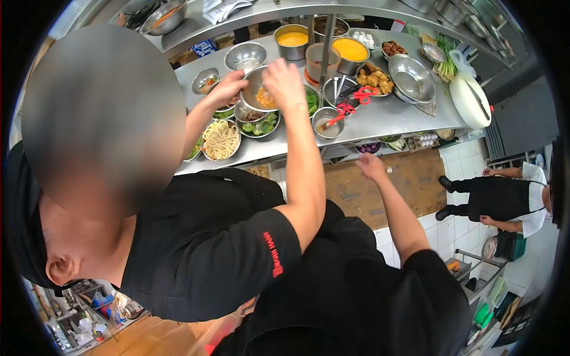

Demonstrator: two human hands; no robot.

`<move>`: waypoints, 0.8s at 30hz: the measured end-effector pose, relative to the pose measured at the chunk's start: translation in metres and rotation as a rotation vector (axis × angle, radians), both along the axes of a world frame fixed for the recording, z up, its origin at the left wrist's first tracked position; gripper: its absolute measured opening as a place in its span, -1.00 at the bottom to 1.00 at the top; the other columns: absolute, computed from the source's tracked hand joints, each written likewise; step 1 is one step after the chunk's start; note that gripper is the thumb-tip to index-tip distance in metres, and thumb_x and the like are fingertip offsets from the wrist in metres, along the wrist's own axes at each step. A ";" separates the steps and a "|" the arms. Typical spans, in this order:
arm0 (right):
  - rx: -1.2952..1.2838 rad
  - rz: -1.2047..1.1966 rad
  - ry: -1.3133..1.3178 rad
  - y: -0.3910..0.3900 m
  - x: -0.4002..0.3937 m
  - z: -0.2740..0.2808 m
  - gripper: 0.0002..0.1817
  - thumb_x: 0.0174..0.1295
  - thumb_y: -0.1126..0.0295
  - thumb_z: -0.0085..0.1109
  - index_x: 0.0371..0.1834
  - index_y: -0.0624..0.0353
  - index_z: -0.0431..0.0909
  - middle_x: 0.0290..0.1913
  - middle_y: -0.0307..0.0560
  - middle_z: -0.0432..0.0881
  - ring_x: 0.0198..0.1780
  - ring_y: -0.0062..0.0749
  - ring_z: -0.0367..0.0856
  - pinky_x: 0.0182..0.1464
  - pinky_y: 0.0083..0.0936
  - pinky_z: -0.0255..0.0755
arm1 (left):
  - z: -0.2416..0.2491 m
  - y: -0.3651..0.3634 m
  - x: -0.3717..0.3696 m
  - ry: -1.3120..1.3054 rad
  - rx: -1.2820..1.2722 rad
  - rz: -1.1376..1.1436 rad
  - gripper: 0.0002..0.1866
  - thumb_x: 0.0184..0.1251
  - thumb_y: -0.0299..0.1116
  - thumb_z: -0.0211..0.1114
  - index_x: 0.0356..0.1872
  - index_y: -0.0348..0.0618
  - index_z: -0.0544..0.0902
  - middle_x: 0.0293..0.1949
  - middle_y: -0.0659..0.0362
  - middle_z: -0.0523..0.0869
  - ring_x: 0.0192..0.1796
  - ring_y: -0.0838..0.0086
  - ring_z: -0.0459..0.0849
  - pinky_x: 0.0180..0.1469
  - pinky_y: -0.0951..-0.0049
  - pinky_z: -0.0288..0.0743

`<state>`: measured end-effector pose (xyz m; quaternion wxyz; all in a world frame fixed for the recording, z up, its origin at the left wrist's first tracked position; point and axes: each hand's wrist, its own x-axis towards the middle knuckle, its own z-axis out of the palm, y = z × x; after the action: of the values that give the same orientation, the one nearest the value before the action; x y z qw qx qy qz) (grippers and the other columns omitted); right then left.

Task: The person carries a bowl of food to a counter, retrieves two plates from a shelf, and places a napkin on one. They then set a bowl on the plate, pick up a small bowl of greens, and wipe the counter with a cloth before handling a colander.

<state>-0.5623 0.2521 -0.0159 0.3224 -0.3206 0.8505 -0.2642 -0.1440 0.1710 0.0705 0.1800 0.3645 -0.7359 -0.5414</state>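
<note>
My right hand (371, 166) reaches forward to the top edge of a brown wooden board (409, 178), just below the steel counter (392, 121). Its fingers lie loose and nothing shows in it. My left hand is out of view. Close on my left a person in a black shirt leans over the counter. One of that person's hands (228, 89) holds a small steel bowl (256, 89) with orange food in it. Their other hand (284, 83) hovers over that bowl.
Steel bowls crowd the counter: noodles (220, 140), greens (259, 127), fried pieces (375, 79), yellow sauces (350, 50), an empty bowl (411, 77). Red scissors (351, 107) lie among them. Another person in a black apron (504, 199) stands at right on the white tiles.
</note>
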 end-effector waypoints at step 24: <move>0.982 0.255 -0.162 0.130 0.300 -0.018 -0.61 0.32 0.14 0.18 -0.11 0.32 0.56 -0.31 0.15 0.69 -0.25 -0.10 0.75 -0.11 -0.06 0.63 | -0.019 -0.004 0.323 -0.270 -0.147 0.158 -0.30 0.07 -0.60 0.07 0.37 -0.07 0.38 0.08 -0.12 0.60 0.05 0.00 0.63 0.12 0.13 0.51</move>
<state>-0.2624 0.3819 -0.0342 0.5294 -0.2111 0.8008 0.1841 0.1790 0.1673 0.0518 0.1478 0.4763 -0.7602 -0.4164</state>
